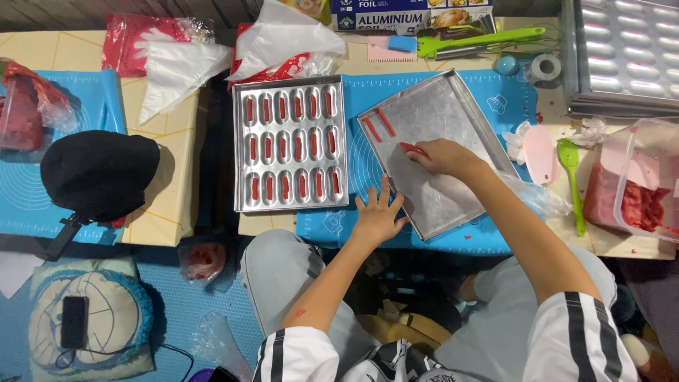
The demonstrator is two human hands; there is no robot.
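The right hand (444,156) pinches a red strip (412,148) over the middle of the flat metal tray (453,201); it looks soft and sticky, likely to bend or tear, so it is best gripped lightly near one end. Two more red strips (378,126) lie near the tray's far left corner, three in all. The left hand (377,216), fingers spread flat, presses on the tray's near left edge. Beside it, one mould tray (290,145) holds eighteen filled cavities.

Bright, even overhead light; soft glare on metal trays (453,191); sharp focus.
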